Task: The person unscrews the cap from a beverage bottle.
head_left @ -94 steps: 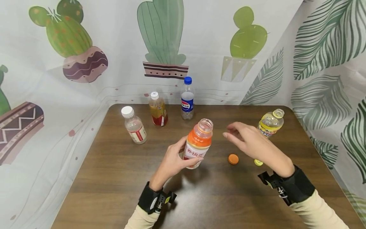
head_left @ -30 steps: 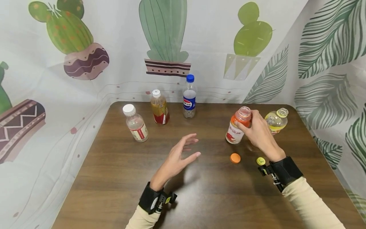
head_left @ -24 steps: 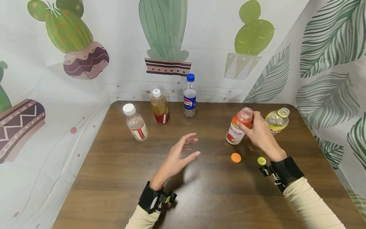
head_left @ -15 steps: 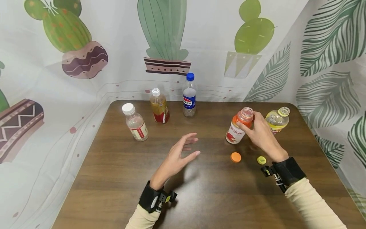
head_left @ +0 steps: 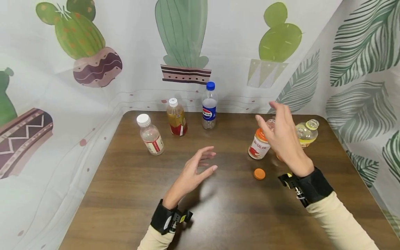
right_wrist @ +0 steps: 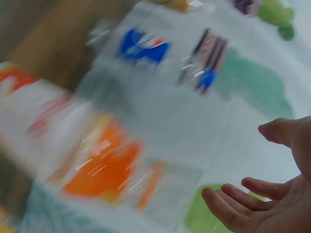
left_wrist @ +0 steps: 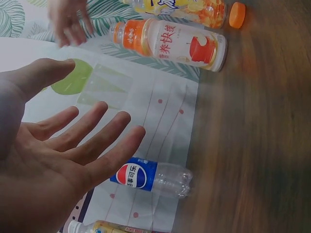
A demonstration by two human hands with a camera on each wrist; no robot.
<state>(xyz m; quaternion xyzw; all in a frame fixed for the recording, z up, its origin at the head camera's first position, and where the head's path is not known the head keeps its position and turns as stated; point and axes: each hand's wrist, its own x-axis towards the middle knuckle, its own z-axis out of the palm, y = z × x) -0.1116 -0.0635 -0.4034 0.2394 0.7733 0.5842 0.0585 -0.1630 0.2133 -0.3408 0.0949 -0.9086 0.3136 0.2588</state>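
Observation:
The uncapped bottle with an orange neck and white label (head_left: 258, 147) stands upright on the right half of the table. Over its mouth, apart from it, my right hand (head_left: 282, 139) is raised with thumb and fingers spread, hiding part of its neck. In the right wrist view that bottle (right_wrist: 58, 126) is blurred and the hand holds nothing. An orange cap (head_left: 259, 174) lies in front of it. My left hand (head_left: 195, 170) hovers over the middle of the table, fingers relaxed and holding nothing. Behind the right hand is an uncapped yellow-labelled bottle (head_left: 307, 132).
At the back left stand a white-capped clear bottle (head_left: 151, 137), a white-capped amber bottle (head_left: 176, 119) and a blue-capped Pepsi bottle (head_left: 209, 109). A cloth printed with cacti and leaves (head_left: 140, 41) hangs behind the brown table (head_left: 131, 208).
The orange-necked bottle was moved from my left hand to the right side by my right hand. My right hand has now let go and lifted off it; the left hand has stayed still lately.

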